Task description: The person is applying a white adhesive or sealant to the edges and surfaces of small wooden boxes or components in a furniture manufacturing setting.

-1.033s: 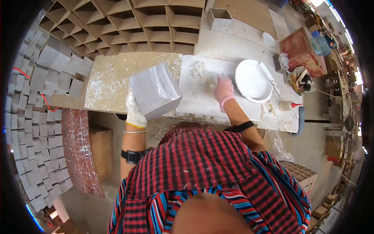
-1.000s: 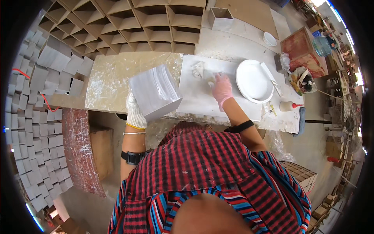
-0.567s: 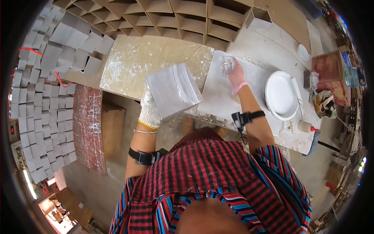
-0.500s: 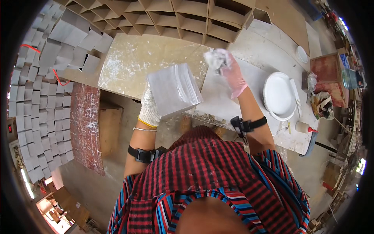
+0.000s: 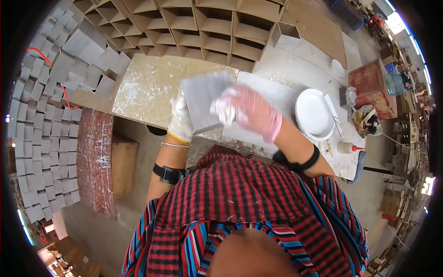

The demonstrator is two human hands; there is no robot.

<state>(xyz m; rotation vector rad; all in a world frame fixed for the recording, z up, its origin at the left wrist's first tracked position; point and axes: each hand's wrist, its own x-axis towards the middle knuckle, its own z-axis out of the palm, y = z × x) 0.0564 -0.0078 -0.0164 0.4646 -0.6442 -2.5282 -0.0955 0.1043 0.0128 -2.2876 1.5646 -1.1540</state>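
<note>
My left hand, in a white knitted glove, grips a grey box by its left side and holds it up over the worktable's near edge. Its fingers are partly hidden behind the box. My right hand, in a thin pink glove smeared with white, is closed round a crumpled white cloth. The cloth lies over the right part of the box's upper face; whether it presses on it cannot be made out. Right of that hand stands a round white tub of white paste, with a flat white stick on its rim.
A cardboard grid rack stands at the back of the worktable. Many stacked grey boxes fill the left, beside a paint-marked reddish board. A red-capped bottle and a plastic bag are at the right.
My right hand has come left and nearer with the cloth, from above the table onto the box's face. The box has tilted a little in my left hand.
</note>
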